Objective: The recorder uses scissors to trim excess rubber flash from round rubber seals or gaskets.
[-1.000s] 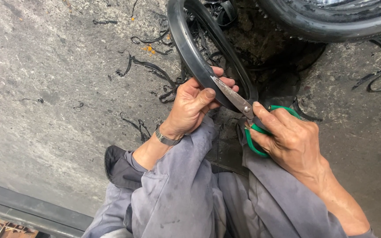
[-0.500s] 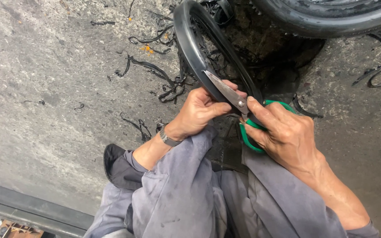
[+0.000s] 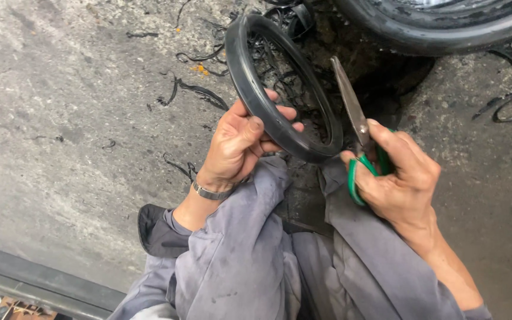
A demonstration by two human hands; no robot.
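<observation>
My left hand (image 3: pixel 241 145) grips the near rim of a black rubber ring (image 3: pixel 250 71), holding it tilted above my knees. A metal watch (image 3: pixel 211 192) sits on that wrist. My right hand (image 3: pixel 401 178) holds green-handled scissors (image 3: pixel 354 115) to the right of the ring. Their metal blades are shut, point up and away, and stand apart from the rubber. Both forearms rest over my grey trouser legs (image 3: pixel 250 261).
Thin black rubber trimmings (image 3: pixel 194 89) lie scattered on the concrete floor (image 3: pixel 72 118). A large black tyre (image 3: pixel 445 24) lies at the top right, more rubber strips (image 3: pixel 511 106) at the right edge. A dark metal rail (image 3: pixel 42 284) crosses the bottom left corner.
The scissors have come off the ring and swung to its right, blades pointing up. My left hand has turned the ring and shifted its grip along the rim.
</observation>
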